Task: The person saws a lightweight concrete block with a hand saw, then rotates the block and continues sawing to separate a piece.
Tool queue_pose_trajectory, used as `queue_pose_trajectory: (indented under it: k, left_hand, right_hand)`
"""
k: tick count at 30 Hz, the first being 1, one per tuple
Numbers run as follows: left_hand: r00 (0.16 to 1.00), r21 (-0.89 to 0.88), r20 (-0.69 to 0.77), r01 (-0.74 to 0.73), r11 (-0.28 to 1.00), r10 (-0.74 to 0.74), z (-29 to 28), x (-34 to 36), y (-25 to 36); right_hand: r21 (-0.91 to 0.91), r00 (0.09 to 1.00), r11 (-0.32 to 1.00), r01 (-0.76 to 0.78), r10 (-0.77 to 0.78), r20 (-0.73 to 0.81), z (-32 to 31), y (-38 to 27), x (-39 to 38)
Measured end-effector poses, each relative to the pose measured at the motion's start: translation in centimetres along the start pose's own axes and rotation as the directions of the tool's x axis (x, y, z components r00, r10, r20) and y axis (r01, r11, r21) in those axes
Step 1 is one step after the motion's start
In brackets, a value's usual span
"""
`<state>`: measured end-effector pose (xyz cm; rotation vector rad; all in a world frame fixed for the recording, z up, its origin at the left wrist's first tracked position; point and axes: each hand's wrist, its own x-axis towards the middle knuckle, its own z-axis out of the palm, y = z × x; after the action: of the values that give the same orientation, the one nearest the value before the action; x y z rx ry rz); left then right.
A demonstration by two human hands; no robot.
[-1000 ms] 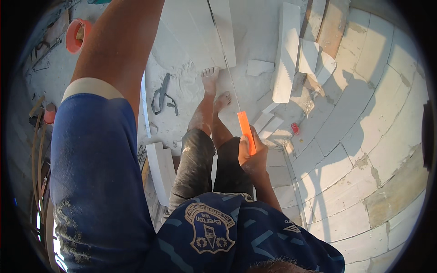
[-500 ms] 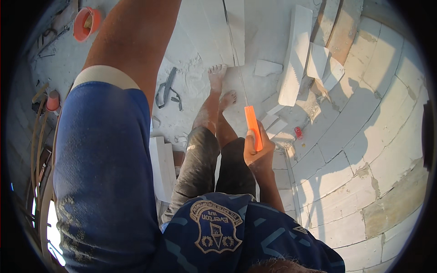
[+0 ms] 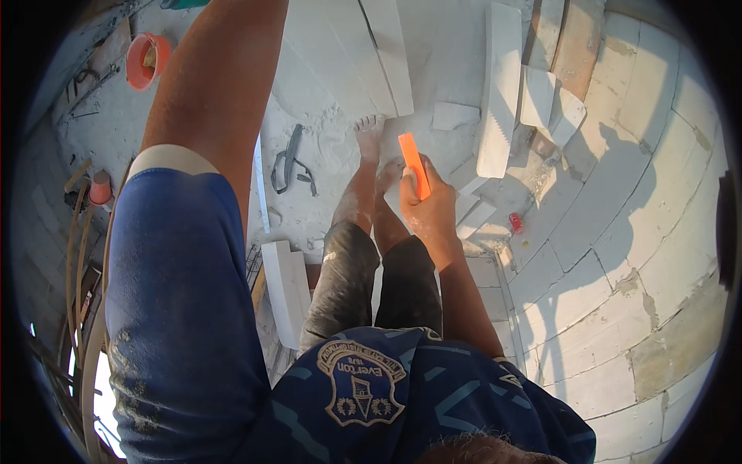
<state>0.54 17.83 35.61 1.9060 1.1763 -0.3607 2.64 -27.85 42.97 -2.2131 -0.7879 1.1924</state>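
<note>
My right hand (image 3: 433, 209) is closed around the bright orange handle (image 3: 413, 158) of what looks like a handsaw. Its blade, seen edge-on, can hardly be made out now. Beyond the handle lies a large pale block (image 3: 340, 54) with a dark narrow line (image 3: 375, 46) running along it, apparently a cut. My bare, dusty foot (image 3: 369, 127) is at the near end of this block. The left arm (image 3: 212, 85), in a blue sleeve, reaches up past the top edge close to the camera, so my left hand is out of view.
Offcuts and a long white block (image 3: 501, 93) lie to the right, by a block wall (image 3: 610, 255). A red can (image 3: 516, 223) sits near it. On the floor at left are a grey strap (image 3: 290, 158), a pink bucket (image 3: 147, 62) and a small pink pot (image 3: 100, 188).
My right hand and the orange handle have moved up and slightly left. The thin blade line visible before beyond the handle no longer shows. The view has shifted slightly.
</note>
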Motion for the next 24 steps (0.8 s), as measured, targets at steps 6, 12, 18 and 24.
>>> queue_pose_trajectory:
  k: [6,12,18,24]
  left_hand:
    - [0.987,-0.103,0.117,0.119,0.988,-0.107,0.4,-0.4,0.9]
    - [0.999,0.133,-0.022,0.036,0.99,-0.033,0.0,-0.4,0.1]
    - [1.0,0.017,0.017,0.023,1.0,-0.023,0.5,1.1,-1.0]
    - [0.998,0.054,0.047,0.042,0.998,-0.045,0.2,1.0,-0.8]
  right_hand:
    - [0.037,0.998,0.999,-0.011,0.009,0.059,2.0,-0.2,6.4]
    - [0.16,0.999,0.987,0.03,-0.033,0.02,-3.4,0.3,-5.3]
    - [0.01,0.986,0.997,-0.075,0.073,0.147,1.9,-1.3,9.1]
    - [0.128,0.992,0.99,0.057,-0.042,-0.118,-0.6,2.5,-3.8]
